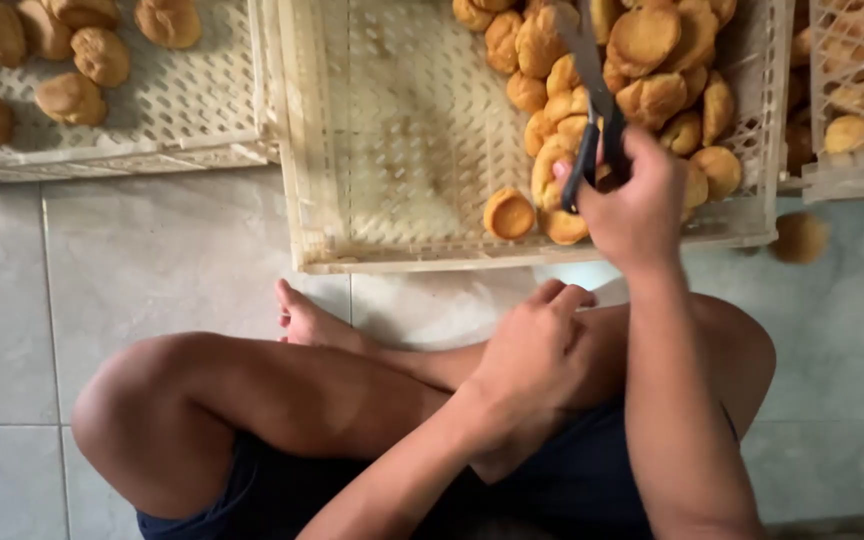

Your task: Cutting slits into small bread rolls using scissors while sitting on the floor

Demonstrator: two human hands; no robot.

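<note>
Fingers of the right hand [637,200] are clenched through the black handles of a pair of scissors [592,100]; blades point away from the person, over the heap of buns [642,70]. Can't tell if the blades are parted. The hand hovers above the near right part of the middle crate [392,130], w/ the scissors lying across the rolls there.

Left hand [532,350] rests on the person's crossed legs, fingers loosely curled, grasping nothing, well apart from the crate.

Buns are golden-brown, round, piled in the right half of the middle crate; the left half shows bare lattice. One bun [509,213] sits alone near the crate's near edge, cut face up, just beside the heap.

The crate is pale plastic, on the tiled floor [152,260], its near edge close to the person's bare foot [307,320]. A 2nd crate [192,110] at far left holds more buns, touching the middle one. A 3rd crate [857,100] at the right edge also holds buns. One blurred bun [800,237] shows by the floor's right side, between the middle & right crates.
</note>
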